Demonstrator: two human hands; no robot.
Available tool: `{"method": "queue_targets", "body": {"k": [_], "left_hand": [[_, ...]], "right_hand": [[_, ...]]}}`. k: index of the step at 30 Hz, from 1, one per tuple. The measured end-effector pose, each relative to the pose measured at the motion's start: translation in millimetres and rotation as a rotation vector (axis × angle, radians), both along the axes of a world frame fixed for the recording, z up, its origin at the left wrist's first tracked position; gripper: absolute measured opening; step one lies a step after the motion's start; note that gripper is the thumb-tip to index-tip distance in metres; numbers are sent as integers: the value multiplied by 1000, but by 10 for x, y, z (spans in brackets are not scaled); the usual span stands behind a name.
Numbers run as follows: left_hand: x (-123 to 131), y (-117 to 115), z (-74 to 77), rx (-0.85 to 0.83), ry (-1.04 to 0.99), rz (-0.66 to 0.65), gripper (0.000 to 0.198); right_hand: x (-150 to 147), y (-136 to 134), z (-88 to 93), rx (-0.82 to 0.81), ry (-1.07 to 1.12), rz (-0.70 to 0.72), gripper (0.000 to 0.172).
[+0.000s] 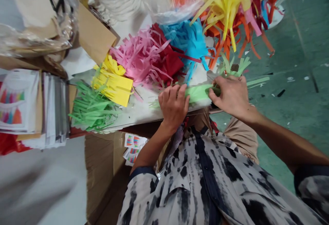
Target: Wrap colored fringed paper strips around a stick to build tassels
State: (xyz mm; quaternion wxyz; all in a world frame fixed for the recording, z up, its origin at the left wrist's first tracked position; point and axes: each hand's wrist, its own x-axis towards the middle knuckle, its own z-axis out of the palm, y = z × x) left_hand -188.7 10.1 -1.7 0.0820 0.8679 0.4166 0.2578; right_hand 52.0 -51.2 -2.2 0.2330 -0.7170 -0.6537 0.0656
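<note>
Light green paper strip [199, 93], fringed at one end, lies flat on the table [138, 113]; left hand [174, 104] presses it, right hand [231, 95] pinches it.

No words, numbers or brand marks can be read anywhere. The printed sheets [15, 105] stacked at the left edge of the desk [144, 110] carry only coloured fan-like pictures, and they are too blurred to show any lettering. The smaller printed cards [133, 146] just below the desk's near edge carry the same kind of coloured pictures, with no writing that can be made out. The green paper strip [199, 93] at the near edge is plain coloured paper.
</note>
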Motion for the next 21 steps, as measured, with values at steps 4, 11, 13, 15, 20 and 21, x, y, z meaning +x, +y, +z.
{"method": "queue_targets", "body": {"k": [4,11,13,15,20,21], "left_hand": [[29,-116,-36,-27,25,-311,34],[123,-206,-16,-105,128,-378,38],[115,-201,18,-107,135,-388,37],[55,-172,48,-95,123,-412,34],[-439,51,97,-64,69,-307,21],[-571,112,110,-71,47,-249,17]], "right_hand": [[-14,28,24,-20,11,-9,37],[-98,-191,210,100,-178,101,38],[-92,-291,175,125,-158,216,34],[-51,-358,104,79,-120,285,31],[147,-332,0,56,-139,354,28],[186,-301,1,72,-148,376,27]]}}
